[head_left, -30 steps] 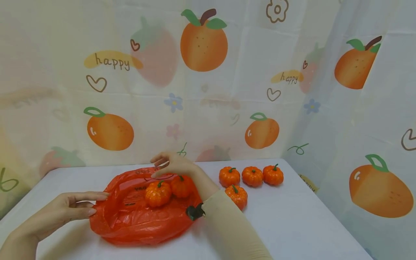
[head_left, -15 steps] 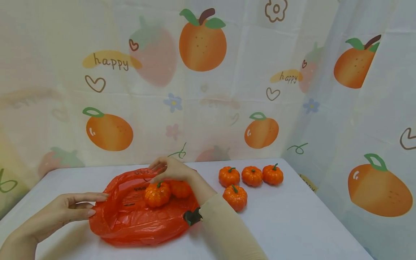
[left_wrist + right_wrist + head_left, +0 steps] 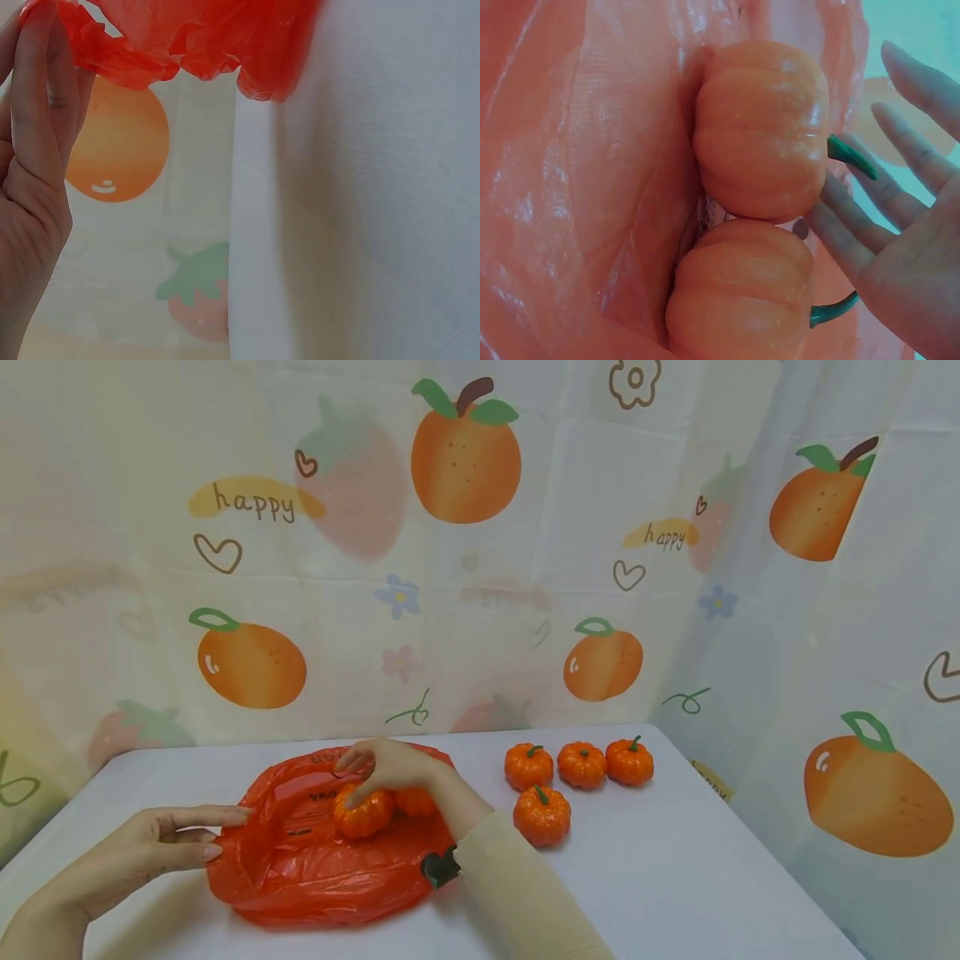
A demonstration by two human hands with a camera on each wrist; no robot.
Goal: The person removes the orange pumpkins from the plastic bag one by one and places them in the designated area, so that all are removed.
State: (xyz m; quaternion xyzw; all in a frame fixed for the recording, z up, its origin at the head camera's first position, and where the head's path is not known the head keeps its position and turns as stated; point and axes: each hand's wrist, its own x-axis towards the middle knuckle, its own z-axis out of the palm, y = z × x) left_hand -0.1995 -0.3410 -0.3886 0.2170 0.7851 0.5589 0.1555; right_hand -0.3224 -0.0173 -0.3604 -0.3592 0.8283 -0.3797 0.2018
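Note:
A red plastic bag [image 3: 330, 897] lies with its mouth spread wide, two small orange pumpkins inside. My left hand [image 3: 142, 843] pinches its left rim between thumb and fingers; the left wrist view also has the fingertips on the thin red plastic [image 3: 127, 64]. Over the bag hovers my right hand [image 3: 393, 768], fingers apart, its thumb overlapping the left pumpkin [image 3: 367, 820]. The other pumpkin [image 3: 414, 802] sits partly hidden under the right wrist. Seen from the right wrist, both pumpkins rest side by side, green stems toward the spread fingers [image 3: 922, 157].
To the right of the bag, on the white table [image 3: 675, 877], stand three pumpkins in a row, among them the middle one [image 3: 582, 767]. Another pumpkin [image 3: 542, 817] sits in front of them, near the right sleeve [image 3: 525, 885]. A fruit-printed curtain [image 3: 480, 577] hangs behind.
My right hand has come down from the bag's back edge to the left pumpkin, its forearm shifting slightly left. The left hand keeps its place on the rim.

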